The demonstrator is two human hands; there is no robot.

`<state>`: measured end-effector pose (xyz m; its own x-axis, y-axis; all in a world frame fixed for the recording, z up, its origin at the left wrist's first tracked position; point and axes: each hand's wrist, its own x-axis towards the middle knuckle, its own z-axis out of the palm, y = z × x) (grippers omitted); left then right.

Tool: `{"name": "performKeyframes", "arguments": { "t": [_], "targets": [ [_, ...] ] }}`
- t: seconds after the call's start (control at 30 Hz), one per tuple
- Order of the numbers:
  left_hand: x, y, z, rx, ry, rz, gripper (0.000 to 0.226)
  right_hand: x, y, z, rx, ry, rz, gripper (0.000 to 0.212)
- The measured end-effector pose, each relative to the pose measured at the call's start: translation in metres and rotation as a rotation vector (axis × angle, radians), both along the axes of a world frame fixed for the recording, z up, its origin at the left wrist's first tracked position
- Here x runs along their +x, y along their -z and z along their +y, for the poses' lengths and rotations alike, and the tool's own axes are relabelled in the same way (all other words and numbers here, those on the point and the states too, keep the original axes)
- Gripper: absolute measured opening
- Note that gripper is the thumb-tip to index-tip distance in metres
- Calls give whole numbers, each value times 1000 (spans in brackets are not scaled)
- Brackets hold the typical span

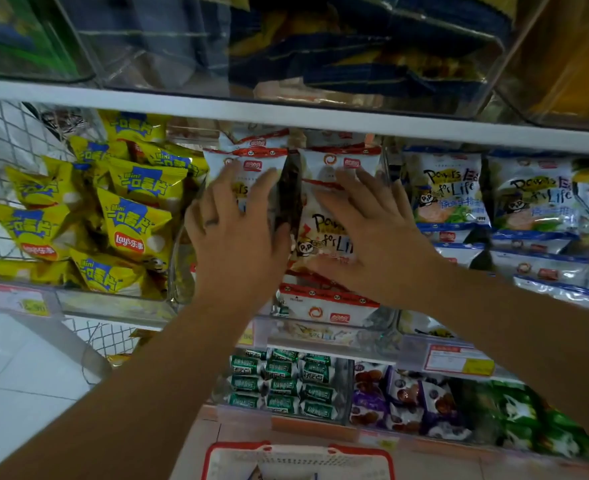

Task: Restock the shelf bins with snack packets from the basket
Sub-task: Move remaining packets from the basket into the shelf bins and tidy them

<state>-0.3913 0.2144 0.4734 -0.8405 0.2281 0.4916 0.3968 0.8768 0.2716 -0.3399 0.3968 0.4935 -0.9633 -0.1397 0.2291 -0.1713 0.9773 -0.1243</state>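
Red-and-white snack packets (327,164) stand in rows in a clear shelf bin (324,332) at the middle of the shelf. My left hand (237,230) lies flat on the left row of packets, fingers straight. Spread flat over the right row is my right hand (369,233), pressing on a packet with black lettering. Another red-and-white packet (324,306) lies at the bin's front, below my hands. The red-rimmed white basket (296,455) sits at the bottom edge of the head view, its contents mostly out of sight.
Yellow chip bags (126,216) fill the bin to the left. Blue-and-white packets (448,192) fill the bins to the right. A white shelf board (286,114) runs just above my hands. Green candies (286,382) and purple packets (400,400) sit on the shelf below.
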Motion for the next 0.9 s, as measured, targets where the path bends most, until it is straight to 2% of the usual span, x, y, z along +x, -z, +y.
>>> {"name": "performKeyframes", "arguments": {
  "t": [0.1,0.17,0.23,0.33,0.47,0.6,0.77,0.9],
  "targets": [
    [-27,0,-1,-80,-46,-144,79,-2,2,-6,82,5,-64,105],
    [-38,1,2,-110,-34,-193,84,-8,-1,-7,75,17,-92,106],
    [-42,-3,3,-110,-19,-173,83,-12,-5,-6,55,15,-99,105],
    [-41,-15,-3,-7,-5,-159,78,-16,-12,-3,40,-13,-102,98],
    [-14,-15,-20,104,19,-31,68,-17,-21,0,-6,-22,-133,88],
    [20,11,-21,-1,18,-53,66,-16,-26,1,-15,-10,-151,82],
    [6,5,-7,43,-31,-64,63,-16,-21,-9,57,-16,-195,102],
    [7,1,-8,-18,-64,-81,60,-19,-24,-10,80,-19,-130,97]
  ]
}}
